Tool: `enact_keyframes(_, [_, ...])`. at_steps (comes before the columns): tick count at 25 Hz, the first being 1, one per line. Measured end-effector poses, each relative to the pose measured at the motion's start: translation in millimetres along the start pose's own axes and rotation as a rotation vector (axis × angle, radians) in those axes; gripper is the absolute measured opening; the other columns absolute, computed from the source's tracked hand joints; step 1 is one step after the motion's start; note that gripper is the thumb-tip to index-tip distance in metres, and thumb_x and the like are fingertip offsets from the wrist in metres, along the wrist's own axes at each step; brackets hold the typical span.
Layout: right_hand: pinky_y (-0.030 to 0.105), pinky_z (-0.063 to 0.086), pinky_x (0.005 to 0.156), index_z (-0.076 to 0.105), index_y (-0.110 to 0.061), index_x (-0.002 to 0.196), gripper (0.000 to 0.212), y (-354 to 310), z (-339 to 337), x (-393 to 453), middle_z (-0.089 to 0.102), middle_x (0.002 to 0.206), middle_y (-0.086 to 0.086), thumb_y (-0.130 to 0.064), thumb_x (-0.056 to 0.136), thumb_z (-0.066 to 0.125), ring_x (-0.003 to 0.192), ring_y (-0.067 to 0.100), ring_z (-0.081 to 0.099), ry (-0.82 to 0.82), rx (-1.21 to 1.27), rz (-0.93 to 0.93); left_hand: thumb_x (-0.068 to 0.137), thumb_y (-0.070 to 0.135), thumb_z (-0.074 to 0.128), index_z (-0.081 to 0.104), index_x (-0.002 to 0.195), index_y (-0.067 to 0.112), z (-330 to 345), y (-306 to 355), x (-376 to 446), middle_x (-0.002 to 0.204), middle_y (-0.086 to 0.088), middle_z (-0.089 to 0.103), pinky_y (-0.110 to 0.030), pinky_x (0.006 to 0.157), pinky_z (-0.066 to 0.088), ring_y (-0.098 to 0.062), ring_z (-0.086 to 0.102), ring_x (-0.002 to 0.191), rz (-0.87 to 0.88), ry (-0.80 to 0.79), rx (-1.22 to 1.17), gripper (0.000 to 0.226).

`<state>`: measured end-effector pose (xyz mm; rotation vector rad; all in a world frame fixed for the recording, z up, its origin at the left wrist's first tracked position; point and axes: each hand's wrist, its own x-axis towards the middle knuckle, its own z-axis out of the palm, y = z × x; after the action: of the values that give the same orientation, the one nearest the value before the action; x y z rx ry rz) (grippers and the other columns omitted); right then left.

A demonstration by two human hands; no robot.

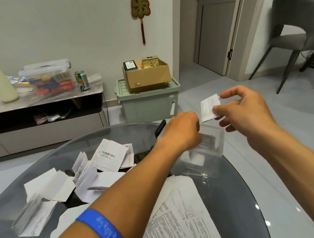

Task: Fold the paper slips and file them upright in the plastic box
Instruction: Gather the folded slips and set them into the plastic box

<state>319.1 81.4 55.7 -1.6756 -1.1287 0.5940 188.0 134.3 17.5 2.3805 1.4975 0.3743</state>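
- Holding a small folded paper slip [210, 107] in my right hand [248, 110], I pinch its right edge between thumb and fingers; the slip is in the air, just above the far end of the plastic box [202, 153].
- My left hand [183, 129] is at the far left wall of the box. Its fingers curl down at the wall, but I cannot tell if they really grip it or only rest there.
- On my left forearm there is a blue wristband [105, 234].
- The clear box stands on the right part of the round glass desk [239, 197]. Inside it I see some printed paper against the far wall, but through the plastic I cannot say how many pieces or if they are upright.
- Many unfolded and half-folded slips [91, 172] lie in a loose heap on the left half of the desk.
- A large printed sheet [184, 220] lies flat near me, just in front of the box.
- A dark object [160, 130] lies on the desk beyond my left hand; it is partly hidden.
- Beyond the desk, on the floor, a green storage bin [148, 104] carries a cardboard carton [147, 76].
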Motion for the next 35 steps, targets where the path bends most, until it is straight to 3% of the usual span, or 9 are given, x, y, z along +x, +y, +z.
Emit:
enact_keyframes(2, [0.033,0.051,0.057,0.057,-0.021,0.110,0.031,3.4,0.2,-0.3,0.071,0.086,0.007,-0.009,0.085,0.071,0.064,0.021,0.066,-0.016,-0.088,-0.039,0.083,0.006,0.063,0.072,0.103,0.022,-1.8,-3.2,0.8,0.098,0.000,0.062,-0.029,0.068,0.047,-0.021,0.063,0.084,0.003,-0.049,-0.040,0.026])
enact_keyframes(5, [0.032,0.048,0.060,0.066,-0.018,0.085,0.013,3.8,0.7,-2.2,0.070,0.074,0.007,-0.006,0.080,0.068,0.061,0.022,0.063,-0.077,-0.229,-0.109,0.083,0.002,0.061,0.077,0.088,0.022,-6.6,-12.9,-3.5,0.083,0.003,0.072,-0.022,0.057,0.048,-0.012,0.069,0.061,-0.039,-0.086,-0.156,0.026])
enact_keyframes(10, [0.029,0.051,0.063,0.068,-0.022,0.067,0.015,8.7,-0.8,-5.9,0.070,0.072,-0.001,-0.009,0.075,0.066,0.075,0.023,0.066,-0.145,-0.503,-0.121,0.078,0.011,0.057,0.077,0.079,0.011,-4.1,-13.8,-4.7,0.081,-0.012,0.073,-0.036,0.066,0.058,-0.021,0.059,0.067,-0.086,-0.038,-0.220,0.020])
enact_keyframes(13, [0.029,0.051,0.063,0.069,-0.023,0.069,0.015,13.4,-0.2,-7.2,0.070,0.075,-0.003,-0.010,0.077,0.067,0.077,0.021,0.066,-0.204,-0.583,-0.104,0.078,0.020,0.066,0.075,0.070,0.010,-6.6,-11.3,-4.5,0.063,-0.007,0.066,-0.031,0.063,0.055,-0.022,0.057,0.060,-0.089,-0.092,-0.235,0.016])
enact_keyframes(16, [0.028,0.052,0.060,0.071,-0.023,0.071,0.018,13.6,1.2,-10.1,0.069,0.075,-0.002,-0.008,0.079,0.065,0.070,0.020,0.064,-0.245,-0.577,-0.082,0.078,0.012,0.079,0.077,0.074,0.018,-8.3,-11.3,-8.2,0.072,0.001,0.073,-0.032,0.075,0.061,-0.017,0.072,0.071,-0.078,-0.089,-0.327,0.007])
enact_keyframes(19, [0.022,0.044,0.054,0.073,-0.022,0.074,0.016,12.0,2.3,-12.1,0.068,0.076,-0.003,-0.009,0.080,0.066,0.065,0.015,0.060,-0.212,-0.583,-0.089,0.073,0.006,0.084,0.072,0.078,0.023,-5.0,-11.3,-8.4,0.071,0.003,0.069,-0.034,0.074,0.062,-0.018,0.072,0.072,-0.069,-0.005,-0.352,0.022])
enact_keyframes(24, [0.019,0.036,0.051,0.075,-0.017,0.081,0.011,5.1,0.7,-15.8,0.068,0.082,0.001,-0.010,0.082,0.065,0.071,0.014,0.058,-0.212,-0.639,-0.107,0.076,0.005,0.075,0.069,0.082,0.022,4.3,-6.0,-8.0,0.079,0.006,0.063,-0.022,0.054,0.044,-0.011,0.060,0.070,-0.054,0.015,-0.177,0.019])
enact_keyframes(31, [0.026,0.043,0.070,0.071,-0.020,0.103,0.021,-0.3,0.3,-15.4,0.066,0.100,0.003,-0.010,0.086,0.062,0.085,0.023,0.060,-0.148,-0.570,-0.159,0.078,0.014,0.073,0.060,0.069,0.019,3.2,1.2,-2.1,0.071,-0.004,0.074,-0.031,0.072,0.061,-0.010,0.072,0.060,-0.043,-0.095,-0.094,0.016])
enact_keyframes(35, [0.023,0.036,0.074,0.069,-0.021,0.112,0.032,0.0,-0.3,-12.5,0.067,0.108,0.001,-0.005,0.085,0.061,0.089,0.015,0.049,-0.005,-0.515,-0.236,0.081,0.011,0.064,0.062,0.076,0.020,4.9,0.5,-1.2,0.080,-0.006,0.076,-0.035,0.076,0.062,-0.013,0.074,0.064,-0.036,-0.153,-0.121,0.010])
